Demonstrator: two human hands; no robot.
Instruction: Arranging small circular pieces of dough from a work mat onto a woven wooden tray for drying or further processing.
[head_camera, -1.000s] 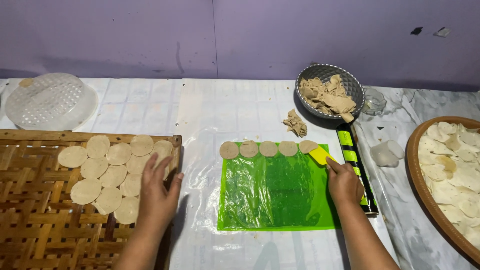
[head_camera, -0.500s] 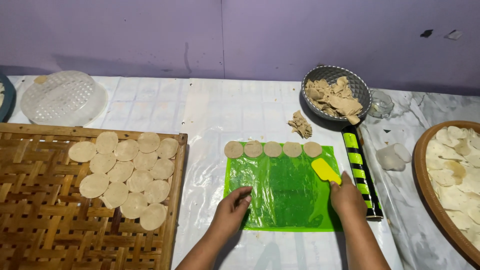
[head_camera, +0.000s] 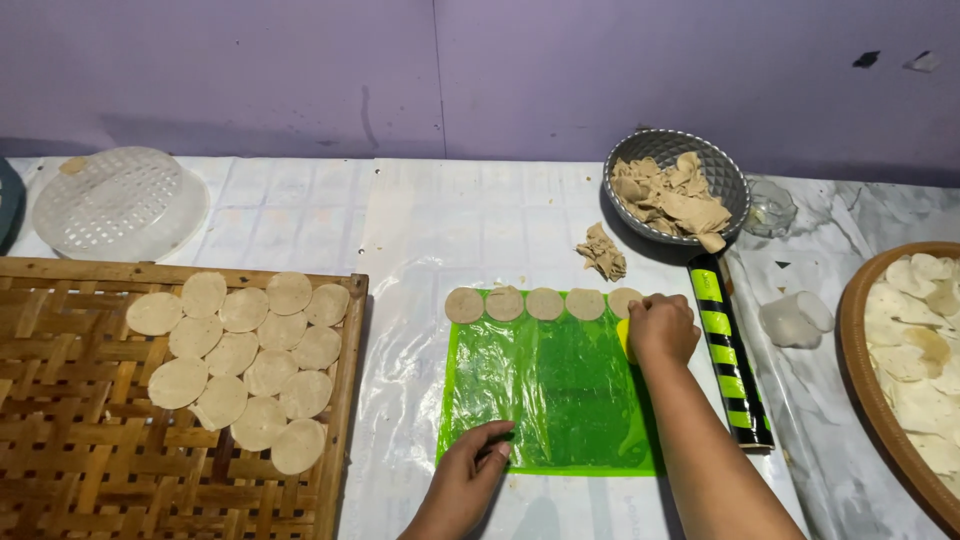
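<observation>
Where the green plastic sheet (head_camera: 560, 390) lies flat on the white table covering (head_camera: 450, 230), five round dough discs (head_camera: 545, 303) sit in a row along its far edge; the right hand (head_camera: 662, 328) rests curled at the sheet's far right corner, closed around a small yellow scraper (head_camera: 623, 338) and touching the last disc; the left hand (head_camera: 470, 478) presses the sheet's near left corner, fingers bent, holding nothing I can make out; just right of the sheet lies a black and green striped rolling pin (head_camera: 728, 360); beyond it a grey bowl of dough scraps (head_camera: 675, 190) stands near a loose scrap lump (head_camera: 602, 252); left, a woven bamboo tray (head_camera: 80, 440) carries many flat discs (head_camera: 240, 360); far right, a round basket (head_camera: 865, 350) holds more.
</observation>
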